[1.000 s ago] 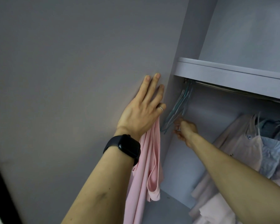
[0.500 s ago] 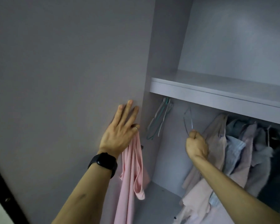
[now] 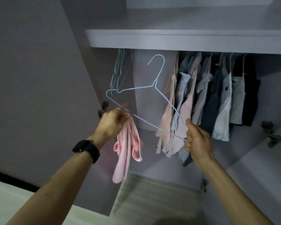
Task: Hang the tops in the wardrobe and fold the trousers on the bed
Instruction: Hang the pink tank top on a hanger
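The left hand (image 3: 111, 122) grips a bunched pink top (image 3: 128, 148), which hangs in front of the open wardrobe's left side. Whether its forefinger touches the hanger's lower bar cannot be told. The right hand (image 3: 197, 140) is closed round one corner of a pale blue wire hanger (image 3: 155, 82), held below the shelf (image 3: 169, 38). The shelf edge hides the rail and the hooks of the spare hangers (image 3: 120, 70). Dark marks on the hung clothes (image 3: 201, 103) are too small to read, and the watch (image 3: 86, 150) face is dark.

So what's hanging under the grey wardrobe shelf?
A bunch of empty wire hangers on the left and a row of hung clothes on the right. The front edge of the grey shelf hides the rail they hang from.
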### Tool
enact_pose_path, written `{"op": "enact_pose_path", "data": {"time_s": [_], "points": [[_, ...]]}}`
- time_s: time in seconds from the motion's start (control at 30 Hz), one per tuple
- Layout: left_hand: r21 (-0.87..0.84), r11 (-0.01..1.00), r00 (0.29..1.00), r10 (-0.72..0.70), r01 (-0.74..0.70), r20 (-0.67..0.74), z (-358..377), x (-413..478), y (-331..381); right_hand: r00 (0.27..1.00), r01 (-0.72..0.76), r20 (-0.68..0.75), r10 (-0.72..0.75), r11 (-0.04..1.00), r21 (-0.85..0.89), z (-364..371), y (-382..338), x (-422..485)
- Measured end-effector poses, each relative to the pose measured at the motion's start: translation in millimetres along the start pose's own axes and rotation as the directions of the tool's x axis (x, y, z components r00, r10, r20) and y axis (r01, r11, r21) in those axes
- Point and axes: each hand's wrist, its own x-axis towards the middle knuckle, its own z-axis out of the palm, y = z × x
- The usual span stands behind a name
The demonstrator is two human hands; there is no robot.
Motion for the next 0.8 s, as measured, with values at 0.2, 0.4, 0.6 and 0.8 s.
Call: {"op": "enact_pose_path", "data": {"time_s": [0.2, 0.4, 0.6, 0.8], "points": [[0.117, 0.990, 0.986, 0.066, -0.084, 0.152, 41, 3, 28, 0.988, -0.148, 0.059, 0.140, 0.975, 0.168, -37, 21, -12], [0.316, 0.898, 0.950, 0.265, -0.306, 0.168, 43, -5, 42, 0.949, 0.221, 0.303, -0.092, 0.876, -0.428, -64, 23, -5], [0.454, 0.806, 0.877, 0.157, -0.380, 0.455, 68, -5, 89, 0.844, 0.229, 0.535, -0.033, 0.925, -0.303, -33, 9, -15], [0.612, 0.672, 0.834, 0.015, -0.417, 0.551, 79, 0, 112, 0.819, 0.089, 0.570, 0.061, 0.968, -0.233, -17, 10, -26]]}}
